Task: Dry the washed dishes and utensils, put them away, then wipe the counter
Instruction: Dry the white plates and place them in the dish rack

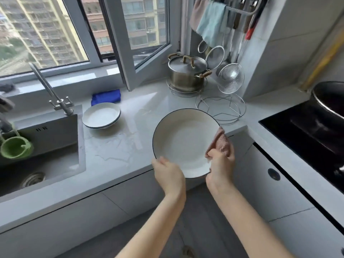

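A white plate (184, 142) held up at lower centre of the frame.
The left hand (168, 174) grips its near-left rim and the right hand (221, 164) pinches a pink cloth (220, 142) against its right rim. Beyond, left of centre, stacked plates (101, 115) sit on the wet surface (158, 97), with a blue cloth (106, 96) behind them.

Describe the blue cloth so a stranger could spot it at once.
Start at the sink faucet under the window. Just right of it sit stacked white plates; the blue cloth lies folded behind them by the sill. It is deep blue; the hanging cloths are pale.
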`<state>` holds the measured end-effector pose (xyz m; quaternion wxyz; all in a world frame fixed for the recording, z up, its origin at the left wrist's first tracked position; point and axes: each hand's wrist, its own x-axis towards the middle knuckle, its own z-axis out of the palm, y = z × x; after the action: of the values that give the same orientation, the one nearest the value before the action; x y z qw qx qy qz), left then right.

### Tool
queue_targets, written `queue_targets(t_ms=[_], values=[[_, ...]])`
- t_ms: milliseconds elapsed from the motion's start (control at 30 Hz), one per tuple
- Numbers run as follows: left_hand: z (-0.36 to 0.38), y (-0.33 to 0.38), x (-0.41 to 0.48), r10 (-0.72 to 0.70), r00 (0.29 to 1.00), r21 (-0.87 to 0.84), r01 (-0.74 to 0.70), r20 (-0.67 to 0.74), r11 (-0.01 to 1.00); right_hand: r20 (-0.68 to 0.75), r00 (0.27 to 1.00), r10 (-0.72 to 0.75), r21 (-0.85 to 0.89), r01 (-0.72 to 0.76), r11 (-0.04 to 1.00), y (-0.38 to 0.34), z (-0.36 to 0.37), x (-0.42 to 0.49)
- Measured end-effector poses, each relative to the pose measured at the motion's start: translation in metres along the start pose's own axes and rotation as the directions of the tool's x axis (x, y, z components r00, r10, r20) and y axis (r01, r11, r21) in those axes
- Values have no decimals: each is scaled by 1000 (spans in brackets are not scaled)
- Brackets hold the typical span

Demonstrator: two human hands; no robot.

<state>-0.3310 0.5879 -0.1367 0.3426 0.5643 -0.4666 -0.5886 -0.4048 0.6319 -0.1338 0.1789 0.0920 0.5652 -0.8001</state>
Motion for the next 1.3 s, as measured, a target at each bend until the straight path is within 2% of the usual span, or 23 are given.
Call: queue_targets(t_ms=[33, 100, 167, 233, 267, 300, 333, 433, 533, 600, 667, 733, 833, 900, 967, 1033, 1100, 1167, 1233, 1300], values=[[-17, -5, -7, 12, 980, 13, -15, 200, 1000, 20, 1000, 15, -27, -15, 1000, -12, -20, -6], [-49, -4, -9, 59, 854, 125, -143, 517, 982, 113, 993, 37, -139, -22, 990, -39, -60, -19], [-68, 4, -12, 140, 747, 322, -437, 649, 840, 300, 949, 97, -345, 13, 938, -62, -97, -41], [-74, 9, -32, 146, 597, 396, -675, 789, 622, 481, 849, 219, -509, 67, 858, -74, -129, -65], [-76, 5, -47, 105, 527, 404, -750, 843, 524, 523, 807, 276, -564, 84, 822, -76, -144, -76], [-78, -2, -64, 81, 489, 402, -790, 869, 463, 540, 781, 313, -595, 91, 799, -77, -157, -87], [-81, -10, -82, 93, 474, 386, -802, 875, 456, 535, 777, 331, -604, 77, 794, -77, -170, -95], [-89, -36, -127, 180, 476, 305, -766, 861, 567, 489, 804, 339, -478, -78, 875, -80, -216, -120], [-84, -56, -161, 123, 583, 327, -603, 803, 727, 363, 866, 344, -204, -286, 936, -73, -270, -154], [-75, -73, -180, 88, 657, 336, -490, 749, 804, 258, 907, 333, -27, -337, 941, -64, -301, -176], [-64, -93, -203, 81, 703, 315, -416, 707, 853, 162, 953, 256, 125, -277, 953, -57, -325, -191], [-55, -118, -234, 51, 744, 305, -334, 667, 892, 33, 979, 199, 204, -202, 958, -55, -343, -205], [-40, -157, -293, -34, 824, 302, -169, 565, 938, -115, 993, 11, 256, 19, 966, -45, -366, -222], [-24, -179, -330, -72, 840, 269, -90, 538, 959, -198, 979, -43, 260, 95, 961, -38, -396, -234], [-5, -196, -361, -88, 823, 257, -73, 561, 964, -314, 949, -28, 193, 92, 977, -43, -444, -247], [15, -213, -391, -96, 797, 287, -99, 597, 953, -420, 905, -72, -54, 54, 997, -56, -507, -260], [34, -233, -429, -124, 737, 325, -135, 664, 936, -432, 898, -88, -382, -94, 919, -72, -573, -273], [51, -256, -474, -137, 655, 349, -205, 743, 915, -409, 909, -85, -573, -183, 799, -88, -631, -283], [64, -282, -523, -152, 566, 364, -282, 810, 888, -392, 919, -29, -584, -224, 780, -101, -686, -290], [76, -308, -571, -221, 484, 392, -287, 846, 874, -357, 933, 43, -485, -224, 845, -116, -734, -298]])
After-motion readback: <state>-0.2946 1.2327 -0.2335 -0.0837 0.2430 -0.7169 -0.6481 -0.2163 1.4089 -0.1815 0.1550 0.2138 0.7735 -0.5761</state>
